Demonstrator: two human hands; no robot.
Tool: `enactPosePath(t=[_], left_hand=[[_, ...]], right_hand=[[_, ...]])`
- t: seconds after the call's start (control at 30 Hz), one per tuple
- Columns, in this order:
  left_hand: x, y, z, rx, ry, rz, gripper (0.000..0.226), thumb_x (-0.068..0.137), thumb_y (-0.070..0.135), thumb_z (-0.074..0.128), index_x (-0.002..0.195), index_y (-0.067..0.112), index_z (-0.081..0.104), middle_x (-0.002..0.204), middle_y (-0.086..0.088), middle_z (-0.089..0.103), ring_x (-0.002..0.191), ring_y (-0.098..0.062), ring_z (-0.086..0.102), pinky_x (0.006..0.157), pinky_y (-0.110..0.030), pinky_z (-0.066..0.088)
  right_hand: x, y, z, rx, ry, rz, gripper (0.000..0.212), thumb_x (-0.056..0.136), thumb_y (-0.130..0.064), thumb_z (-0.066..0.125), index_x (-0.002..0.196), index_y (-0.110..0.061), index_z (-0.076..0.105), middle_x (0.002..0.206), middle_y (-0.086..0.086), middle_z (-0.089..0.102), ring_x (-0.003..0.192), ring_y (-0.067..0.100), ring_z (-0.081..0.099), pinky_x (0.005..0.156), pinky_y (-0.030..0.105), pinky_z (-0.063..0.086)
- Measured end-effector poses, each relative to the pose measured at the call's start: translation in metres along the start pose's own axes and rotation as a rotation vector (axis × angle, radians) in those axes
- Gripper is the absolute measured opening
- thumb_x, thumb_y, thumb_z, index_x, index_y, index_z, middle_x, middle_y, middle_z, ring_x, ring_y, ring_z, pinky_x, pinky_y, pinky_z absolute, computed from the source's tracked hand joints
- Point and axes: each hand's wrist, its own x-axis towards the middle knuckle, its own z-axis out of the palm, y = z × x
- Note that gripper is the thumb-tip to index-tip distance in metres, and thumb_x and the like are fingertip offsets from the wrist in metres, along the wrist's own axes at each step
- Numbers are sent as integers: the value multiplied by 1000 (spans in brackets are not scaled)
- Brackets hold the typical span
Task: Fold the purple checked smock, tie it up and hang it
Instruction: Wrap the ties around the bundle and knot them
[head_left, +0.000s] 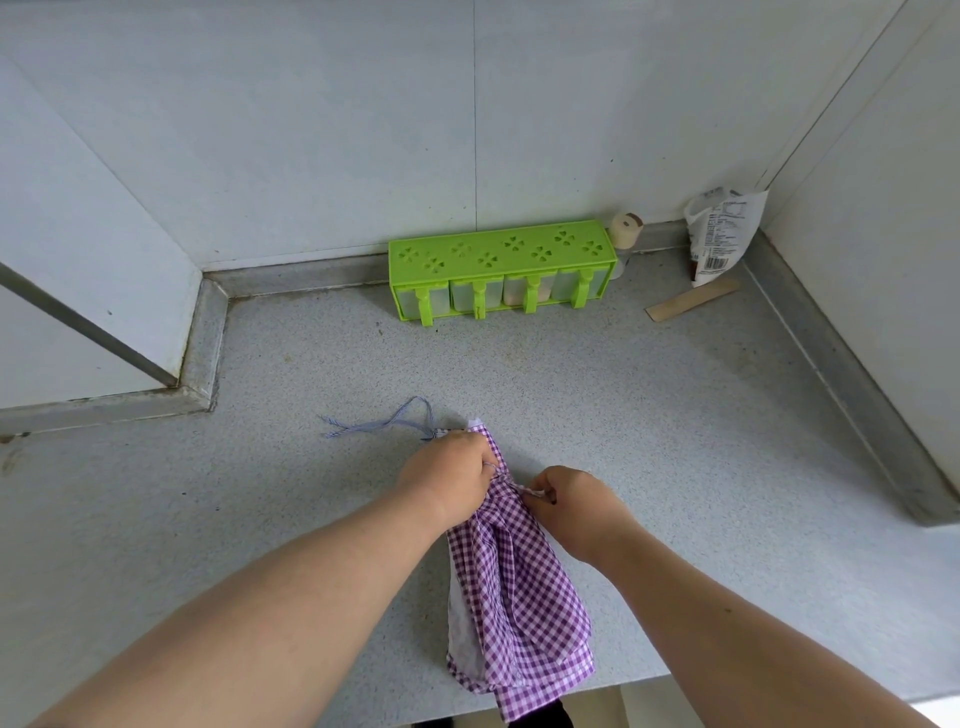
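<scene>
The purple checked smock (519, 597) lies folded into a long narrow bundle on the grey counter (311, 493), its lower end hanging over the front edge. My left hand (449, 475) grips the bundle near its top, where the cloth is cinched. My right hand (571, 501) pinches a thin strap end right beside that cinched spot. A loose blue-white string (384, 423) trails from the smock's top end to the left across the counter.
A green spice rack (498, 267) with several small drawers stands against the back wall. Beside it are a small shaker bottle (626, 234), a white printed bag (722, 234) in the corner and a flat wooden stick (693, 300). Walls close in left and right.
</scene>
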Motion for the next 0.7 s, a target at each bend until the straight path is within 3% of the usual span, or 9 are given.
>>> enactPosePath(t=[0.13, 0.2, 0.3, 0.37, 0.47, 0.7], left_hand=[[2, 3, 4, -8, 19, -19, 14, 106, 24, 57, 99, 23, 69, 103, 6, 69, 81, -10, 65, 80, -36, 60], [0, 3, 5, -9, 56, 13, 8, 104, 27, 60, 103, 23, 67, 112, 6, 64, 93, -9, 62, 88, -33, 58], [-9, -5, 2, 131, 105, 248, 22, 98, 41, 59, 116, 28, 58, 122, 9, 54, 117, -13, 48, 108, -35, 43], [-17, -7, -5, 260, 25, 435, 25, 97, 47, 54, 116, 31, 58, 121, 13, 51, 119, -15, 43, 113, -38, 34], [-28, -9, -10, 429, -142, 549, 31, 98, 50, 49, 115, 30, 66, 115, 10, 54, 114, -17, 44, 112, -44, 33], [-45, -28, -7, 532, -244, 523, 42, 97, 42, 48, 135, 26, 58, 125, 4, 52, 119, -19, 43, 116, -44, 33]], right_hand=[[0, -2, -1, -53, -8, -3, 19, 102, -42, 58, 105, -26, 68, 88, -10, 67, 77, 9, 62, 60, 22, 42], [-2, -3, -1, -79, 31, -29, 12, 101, -36, 57, 106, -28, 64, 95, -10, 64, 82, 9, 62, 64, 21, 44], [-11, -1, 1, -130, 142, -240, 24, 95, -34, 59, 118, -34, 54, 118, -11, 51, 104, 11, 59, 88, 25, 49], [-16, -2, -1, -222, 145, -393, 32, 94, -41, 58, 126, -35, 51, 128, -11, 46, 115, 13, 50, 102, 30, 44], [-19, -10, -4, -439, 64, -491, 38, 99, -48, 50, 134, -34, 52, 141, -7, 44, 124, 19, 48, 113, 39, 39], [-10, -14, 3, -511, 42, -463, 30, 106, -35, 46, 133, -35, 60, 130, -9, 51, 110, 17, 59, 100, 36, 51]])
